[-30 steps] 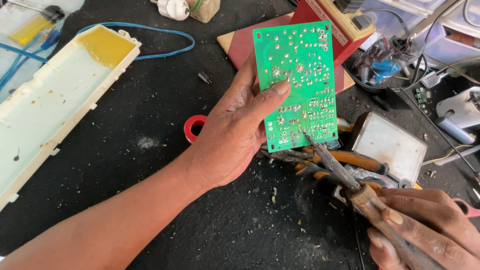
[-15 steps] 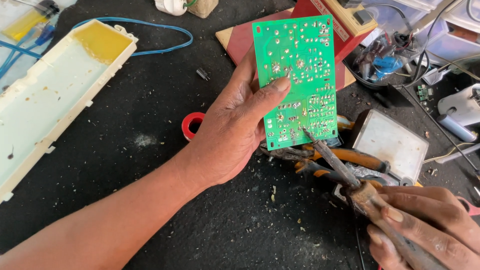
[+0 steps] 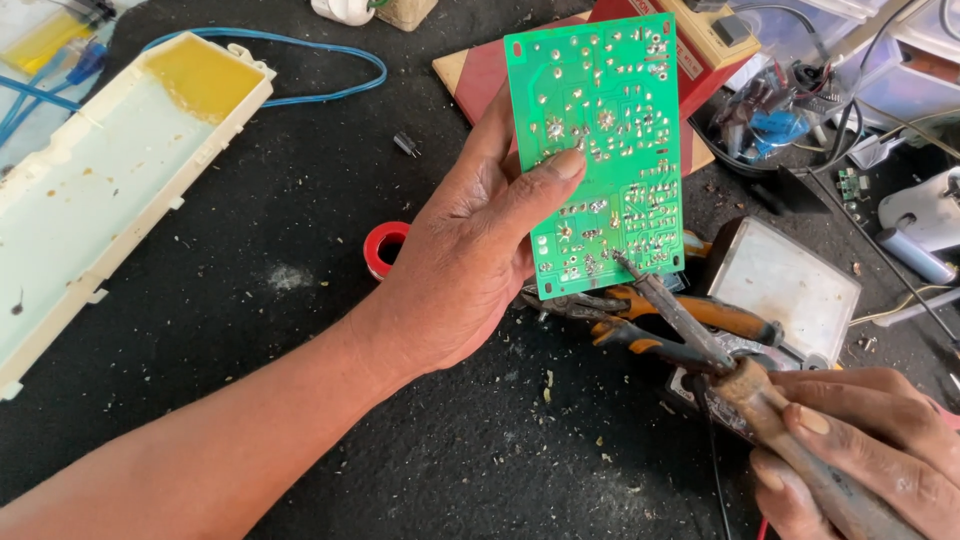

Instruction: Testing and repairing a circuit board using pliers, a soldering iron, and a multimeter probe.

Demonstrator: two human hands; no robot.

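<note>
Black bench (image 3: 250, 400), dusted with crumbs and bits of solder. Held upright above it: green circuit board (image 3: 600, 150), solder side to the camera, dotted with shiny joints. Gripped along its left edge by left hand (image 3: 465, 265), thumb pressed flat on the solder face, the other fingers hidden behind the board. Forearm reaching in from bottom left.

Touching the board near its lower edge: tip of soldering iron (image 3: 690, 325), slanting up from lower right. Wooden handle clenched in right hand (image 3: 860, 450), fingers wrapped around it at the bottom right corner.

Just below the board, lying on the bench: pliers (image 3: 690, 320) with orange handles, partly behind the iron's shaft. Beside them to the right, a grey metal box (image 3: 790, 285), tilted. Peeking out behind the left hand: red tape roll (image 3: 383, 245).

Behind the board, a red book-like slab (image 3: 490, 75) with a beige meter (image 3: 715, 35) on it. Upper right: tangle of wires and small parts (image 3: 770, 110), white plastic pieces further right.

Far left: long white plastic casing (image 3: 90, 200), open side up, yellowed patch at its far end. Blue cable (image 3: 330, 60) looping around its top end. Small black component (image 3: 406, 144) lying alone on the bench between cable and hand.
</note>
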